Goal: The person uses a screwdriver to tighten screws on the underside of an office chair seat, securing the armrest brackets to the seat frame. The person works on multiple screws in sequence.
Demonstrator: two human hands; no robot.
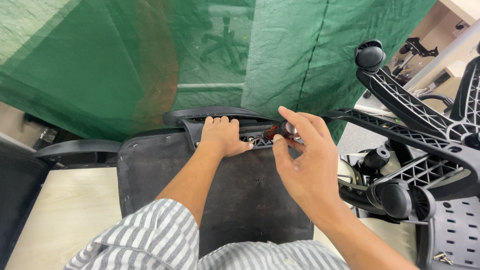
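Note:
An upturned black office chair seat (240, 195) lies on a pale wooden table (70, 210) in front of me. My left hand (222, 136) presses flat on the black armrest bracket (220, 116) at the seat's far edge. A screwdriver with a red and black handle (276, 131) is pinched between the thumb and fingers of my right hand (305, 160), and it points left toward the bracket, just past my left thumb. The tip is hidden behind my left hand. My striped sleeve (145, 240) covers the near edge.
A black star-shaped chair base (420, 125) with castor wheels (370, 54) lies on the right, close to my right arm. Another black armrest (80, 147) sits at the left. A green mesh curtain (150, 55) hangs behind the table. Small screws (441, 257) rest at the bottom right.

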